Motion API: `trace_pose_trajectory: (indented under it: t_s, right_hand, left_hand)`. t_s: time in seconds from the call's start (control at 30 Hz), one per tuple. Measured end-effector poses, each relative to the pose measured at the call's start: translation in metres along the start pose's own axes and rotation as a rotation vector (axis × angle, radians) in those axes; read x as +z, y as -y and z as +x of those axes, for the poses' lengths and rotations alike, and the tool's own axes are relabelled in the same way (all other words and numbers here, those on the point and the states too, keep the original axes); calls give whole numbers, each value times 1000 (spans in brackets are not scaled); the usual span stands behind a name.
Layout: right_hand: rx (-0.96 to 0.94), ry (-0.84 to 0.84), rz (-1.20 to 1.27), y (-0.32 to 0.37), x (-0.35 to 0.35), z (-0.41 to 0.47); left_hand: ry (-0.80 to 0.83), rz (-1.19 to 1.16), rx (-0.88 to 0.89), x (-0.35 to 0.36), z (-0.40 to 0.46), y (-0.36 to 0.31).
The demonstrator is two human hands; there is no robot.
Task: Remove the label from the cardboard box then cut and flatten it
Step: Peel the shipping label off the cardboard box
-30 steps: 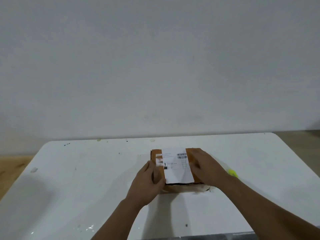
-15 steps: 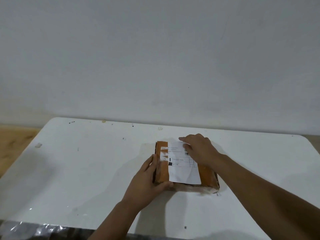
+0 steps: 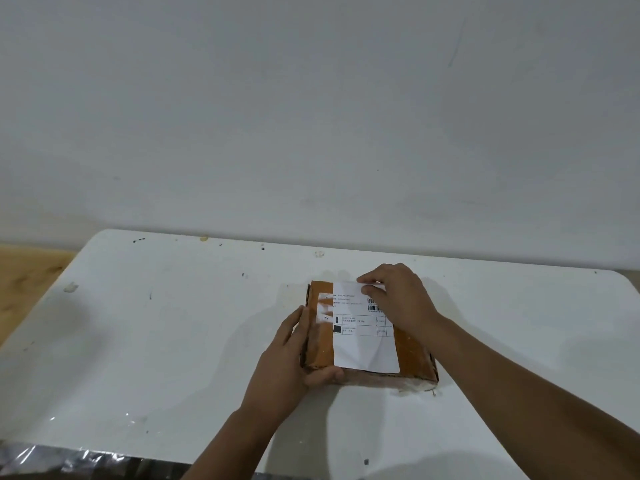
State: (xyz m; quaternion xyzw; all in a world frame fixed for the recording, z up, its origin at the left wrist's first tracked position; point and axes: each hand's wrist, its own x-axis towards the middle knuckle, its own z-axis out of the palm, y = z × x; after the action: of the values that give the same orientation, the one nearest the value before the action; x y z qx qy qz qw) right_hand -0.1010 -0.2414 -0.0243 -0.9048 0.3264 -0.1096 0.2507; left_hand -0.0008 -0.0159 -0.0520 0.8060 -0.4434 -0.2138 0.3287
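Observation:
A flat brown cardboard box (image 3: 322, 344) lies on the white table (image 3: 156, 341). A white printed label (image 3: 360, 337) with barcodes covers most of its top. My left hand (image 3: 287, 362) grips the box's near left corner, fingers along the left side and thumb on the front edge. My right hand (image 3: 398, 299) rests on the label's far right part, fingertips pinching the label's far edge. Whether that edge is lifted off the box I cannot tell.
The table (image 3: 519, 323) carries small dark specks and stains. A grey wall (image 3: 311, 116) rises right behind it. Wooden floor (image 3: 24, 275) shows at the left. Crinkled clear plastic (image 3: 69, 459) lies along the table's near left edge.
My right hand slid from the box's right side to the label's far edge. The left hand kept its hold on the left corner. The view shifted downward.

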Motion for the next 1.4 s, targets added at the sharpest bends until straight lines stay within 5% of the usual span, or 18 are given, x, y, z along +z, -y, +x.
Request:
trace_pose_trajectory:
  t_s: [0.33,1.13,1.4]
  right_hand:
    - [34,-90,154,4,11,-1]
    - [131,90,585,-12,-18,-10]
    - [99,113,449,-5,-26,-14]
  left_hand:
    - [20,137,186,-4,14,5]
    - [-6,160,126,5,11,9]
    - [10,168,136,6,10,9]
